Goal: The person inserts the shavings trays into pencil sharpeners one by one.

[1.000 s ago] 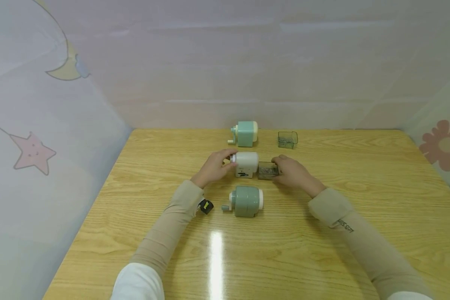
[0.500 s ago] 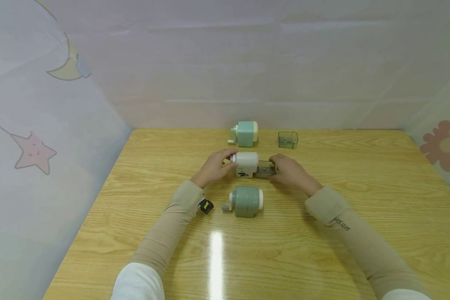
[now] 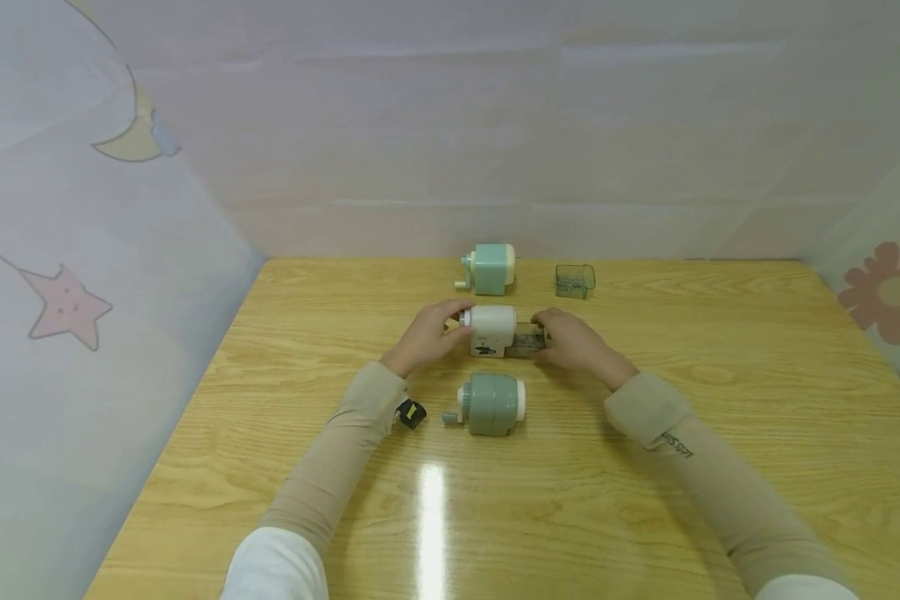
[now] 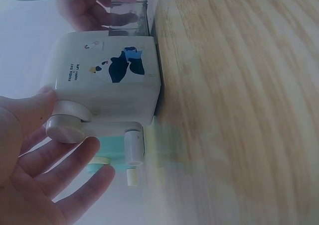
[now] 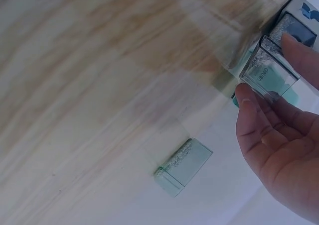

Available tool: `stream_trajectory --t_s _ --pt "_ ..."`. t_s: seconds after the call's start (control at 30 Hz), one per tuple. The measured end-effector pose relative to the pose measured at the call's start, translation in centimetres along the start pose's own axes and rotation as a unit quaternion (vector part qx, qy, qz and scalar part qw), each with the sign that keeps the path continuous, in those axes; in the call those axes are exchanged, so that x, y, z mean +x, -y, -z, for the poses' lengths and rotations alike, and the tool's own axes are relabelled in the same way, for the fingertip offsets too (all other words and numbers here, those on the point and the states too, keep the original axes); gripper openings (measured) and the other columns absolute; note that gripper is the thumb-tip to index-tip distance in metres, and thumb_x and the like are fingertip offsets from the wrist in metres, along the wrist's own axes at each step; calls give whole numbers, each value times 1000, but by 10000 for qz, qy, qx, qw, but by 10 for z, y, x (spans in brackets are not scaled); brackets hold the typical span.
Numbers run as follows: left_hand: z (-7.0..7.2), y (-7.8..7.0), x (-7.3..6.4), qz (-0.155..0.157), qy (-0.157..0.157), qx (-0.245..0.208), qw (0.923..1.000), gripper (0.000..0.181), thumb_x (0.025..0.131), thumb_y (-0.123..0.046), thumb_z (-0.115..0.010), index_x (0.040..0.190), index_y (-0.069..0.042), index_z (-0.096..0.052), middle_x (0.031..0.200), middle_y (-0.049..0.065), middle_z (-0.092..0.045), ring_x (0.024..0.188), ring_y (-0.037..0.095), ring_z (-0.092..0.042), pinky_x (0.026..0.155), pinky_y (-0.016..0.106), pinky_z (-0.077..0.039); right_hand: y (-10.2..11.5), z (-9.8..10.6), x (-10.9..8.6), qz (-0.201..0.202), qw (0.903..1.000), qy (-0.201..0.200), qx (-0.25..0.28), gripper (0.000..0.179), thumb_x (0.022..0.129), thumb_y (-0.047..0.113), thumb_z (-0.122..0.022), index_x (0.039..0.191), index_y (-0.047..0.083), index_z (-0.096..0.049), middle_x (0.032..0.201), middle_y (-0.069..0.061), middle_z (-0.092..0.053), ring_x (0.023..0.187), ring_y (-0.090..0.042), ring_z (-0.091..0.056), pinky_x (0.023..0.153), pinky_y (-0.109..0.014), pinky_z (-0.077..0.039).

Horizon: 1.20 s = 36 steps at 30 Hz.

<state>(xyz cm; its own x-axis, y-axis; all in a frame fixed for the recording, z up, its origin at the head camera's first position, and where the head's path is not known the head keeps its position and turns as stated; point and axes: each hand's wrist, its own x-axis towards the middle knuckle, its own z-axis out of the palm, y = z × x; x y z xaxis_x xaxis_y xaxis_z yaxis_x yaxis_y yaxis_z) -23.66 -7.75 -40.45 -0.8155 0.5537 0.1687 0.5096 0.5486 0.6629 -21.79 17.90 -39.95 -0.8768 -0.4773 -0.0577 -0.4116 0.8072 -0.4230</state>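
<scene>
A white crank pencil sharpener (image 3: 492,327) with a printed picture on its side stands mid-table. My left hand (image 3: 429,337) grips its crank end; in the left wrist view the thumb lies by the round collar and the fingers curl beneath the knob. At the sharpener's other end a clear shavings drawer (image 3: 526,340) sticks partly out of the body. My right hand (image 3: 572,340) pinches that drawer's outer end between thumb and fingers. Shavings show inside the drawer (image 5: 266,68) in the right wrist view.
A teal sharpener (image 3: 492,269) stands behind, with a loose clear green drawer (image 3: 574,282) to its right. Nearer me is a grey-green sharpener (image 3: 493,404). A small black object (image 3: 412,413) lies by my left sleeve. Patterned walls border the wooden table (image 3: 570,517).
My right hand has moved left, sliding the shavings drawer further into the white sharpener. My left hand has kept its place on the crank end.
</scene>
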Motion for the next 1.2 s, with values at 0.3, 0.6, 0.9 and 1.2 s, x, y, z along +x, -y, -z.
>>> stream_trajectory --t_s 0.3,0.6,0.9,1.2 --pt "-1 3 0 -41 5 -105 9999 44 95 -10 -62 135 4 -51 125 18 -61 108 29 -59 87 35 -53 -1 -4 5 59 10000 36 28 61 82 11 -78 128 -16 -49 122 -31 -56 105 -42 -58 90 -52 -50" --pt "-1 2 0 33 11 -87 10000 44 95 -11 -62 136 3 -51 126 17 -61 109 28 -59 87 35 -53 3 -4 9 -47 10000 68 39 63 81 9 -79 130 -16 -47 123 -31 -56 107 -42 -57 92 -53 -49" --pt "0 2 0 -19 3 -67 10000 43 96 -11 -62 135 4 -51 126 17 -61 109 29 -59 88 37 -53 8 -4 11 -96 9998 38 160 62 81 7 -78 130 -16 -48 122 -30 -57 105 -41 -57 89 -52 -50" --pt "1 1 0 35 33 -103 9999 43 96 -11 -62 135 3 -51 125 16 -61 109 28 -58 88 35 -53 9 -5 14 -38 9998 -15 181 62 79 6 -79 129 -16 -49 119 -29 -58 102 -40 -58 87 -51 -51"
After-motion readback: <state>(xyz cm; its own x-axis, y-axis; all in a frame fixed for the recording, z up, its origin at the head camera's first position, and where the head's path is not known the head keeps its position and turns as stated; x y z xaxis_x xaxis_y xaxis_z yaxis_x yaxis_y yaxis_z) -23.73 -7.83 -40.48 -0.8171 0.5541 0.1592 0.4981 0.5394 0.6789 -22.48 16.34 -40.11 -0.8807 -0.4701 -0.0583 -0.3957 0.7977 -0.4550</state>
